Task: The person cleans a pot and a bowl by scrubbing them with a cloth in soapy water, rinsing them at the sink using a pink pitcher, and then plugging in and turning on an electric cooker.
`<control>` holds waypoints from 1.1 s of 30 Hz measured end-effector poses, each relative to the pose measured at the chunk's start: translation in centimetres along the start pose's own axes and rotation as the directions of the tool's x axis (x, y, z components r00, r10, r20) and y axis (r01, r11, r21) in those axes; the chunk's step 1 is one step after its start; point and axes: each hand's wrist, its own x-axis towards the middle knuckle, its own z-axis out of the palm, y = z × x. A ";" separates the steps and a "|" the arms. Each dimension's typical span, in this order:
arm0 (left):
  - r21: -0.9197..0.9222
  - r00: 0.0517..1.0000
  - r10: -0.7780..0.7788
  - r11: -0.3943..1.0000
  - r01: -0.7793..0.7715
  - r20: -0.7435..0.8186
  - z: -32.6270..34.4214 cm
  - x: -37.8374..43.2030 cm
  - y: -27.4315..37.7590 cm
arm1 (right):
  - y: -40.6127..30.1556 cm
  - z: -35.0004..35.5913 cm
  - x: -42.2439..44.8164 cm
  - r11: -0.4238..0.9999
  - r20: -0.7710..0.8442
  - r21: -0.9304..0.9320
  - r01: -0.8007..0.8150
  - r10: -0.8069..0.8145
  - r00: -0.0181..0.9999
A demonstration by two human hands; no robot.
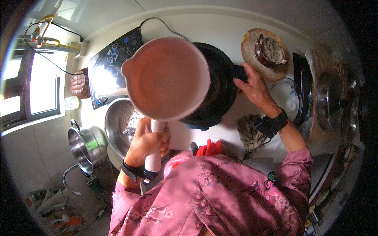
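My left hand (149, 141) is wrapped around the pale handle of a saucepan (171, 76) with a pouring lip on its left side. The pan is raised, and its wide round face looks up at me; the inside appears smooth, with no clear contents. Beneath it and to its right is a round black pot or appliance (218, 97), partly hidden by the pan. On that pot's black side handle (238, 73) my right hand (255, 85) has its thumb and fingers closed. Both wrists carry dark bands.
Left of the pan are a black patterned cooktop (118, 56), a steel colander (116, 126) and a steel pot (88, 147). A round wooden board (249, 38) with a brown dish (270, 51) stands back right. A crumpled cloth (249, 129) and a white dish (285, 97) are near my right arm.
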 end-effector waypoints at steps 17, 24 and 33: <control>-0.026 0.998 -0.038 0.999 0.039 0.045 -0.4 1.3 -1.3 | -0.9 0.0 -1.2 0.998 -0.042 -0.008 -0.064 0.063 0.997; 0.015 0.999 -0.008 1.000 0.007 0.043 -0.6 1.8 -1.6 | -0.9 0.2 -1.3 1.000 -0.065 -0.001 0.026 -0.026 0.998; 0.058 1.000 -0.010 0.998 0.011 -0.016 0.2 1.8 -1.3 | -1.2 -0.1 -1.6 0.999 -0.035 0.023 -0.034 0.035 0.999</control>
